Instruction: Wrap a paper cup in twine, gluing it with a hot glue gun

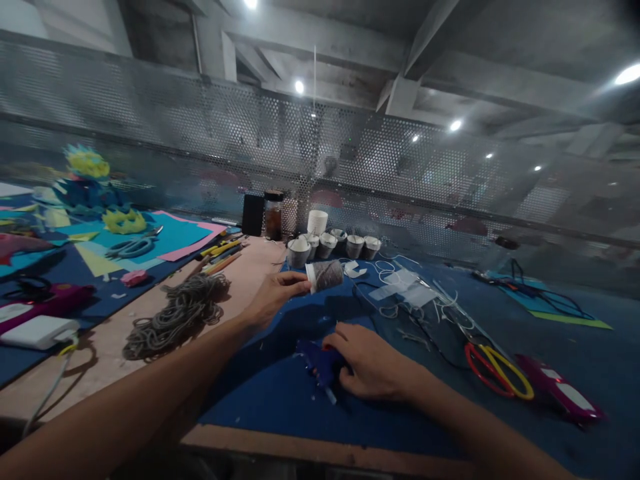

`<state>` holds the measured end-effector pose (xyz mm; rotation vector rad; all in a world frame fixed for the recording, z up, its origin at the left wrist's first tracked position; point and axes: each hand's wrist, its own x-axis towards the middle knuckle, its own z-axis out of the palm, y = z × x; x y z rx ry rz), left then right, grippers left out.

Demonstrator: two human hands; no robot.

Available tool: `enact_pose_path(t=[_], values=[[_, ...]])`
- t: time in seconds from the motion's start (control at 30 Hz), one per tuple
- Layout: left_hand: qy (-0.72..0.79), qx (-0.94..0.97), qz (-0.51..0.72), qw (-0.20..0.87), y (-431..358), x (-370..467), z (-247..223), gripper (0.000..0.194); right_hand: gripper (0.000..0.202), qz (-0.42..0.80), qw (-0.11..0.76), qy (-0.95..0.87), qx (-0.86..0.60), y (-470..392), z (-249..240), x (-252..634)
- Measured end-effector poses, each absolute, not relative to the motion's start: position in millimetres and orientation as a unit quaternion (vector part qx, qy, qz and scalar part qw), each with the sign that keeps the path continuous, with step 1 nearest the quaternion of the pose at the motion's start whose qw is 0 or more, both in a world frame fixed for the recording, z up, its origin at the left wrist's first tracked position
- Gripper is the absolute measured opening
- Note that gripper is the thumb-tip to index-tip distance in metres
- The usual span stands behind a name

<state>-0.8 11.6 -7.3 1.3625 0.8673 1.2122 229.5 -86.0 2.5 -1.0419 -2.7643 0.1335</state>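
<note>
Between the thumb and fingers of my left hand [277,293] is a small paper cup [326,276], held on its side above the blue mat [265,407]. Grey cord appears to cover the cup's wall, and its pale rim faces my fingers. My right hand [373,363] is closed around a blue hot glue gun [320,363], lying low over the mat with its nozzle end to the left. Part of the glue gun's handle is hidden by my fingers. Left of my left forearm lies a loose heap of grey cord [180,310].
Several grey-wrapped cups [299,252] and a white cup stack [317,221] stand at the back, beside a dark-lidded jar [273,215]. Scissors with red and yellow handles [500,371] and tangled white cord [445,307] lie right. Blue scissors [131,247] rest on coloured sheets left.
</note>
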Motion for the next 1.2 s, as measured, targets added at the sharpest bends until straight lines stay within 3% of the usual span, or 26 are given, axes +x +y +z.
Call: enact_pose_path(t=[0.2,0.33,0.5,1.2], values=[[0.382,0.581,0.504,0.512,12,-2,-8,0.028,0.010,0.154,0.303,-0.862,-0.377,-75,13,243],[0.378,0.610,0.489,0.495,9,-1,-8,0.026,0.018,0.217,0.406,-0.781,-0.423,-74,17,242],[0.389,0.651,0.468,0.454,4,1,-8,0.027,0.021,0.282,0.417,-0.747,-0.434,-76,15,237],[0.417,0.686,0.438,0.404,-14,9,9,0.023,0.032,0.167,0.404,-0.738,-0.514,-72,12,236]])
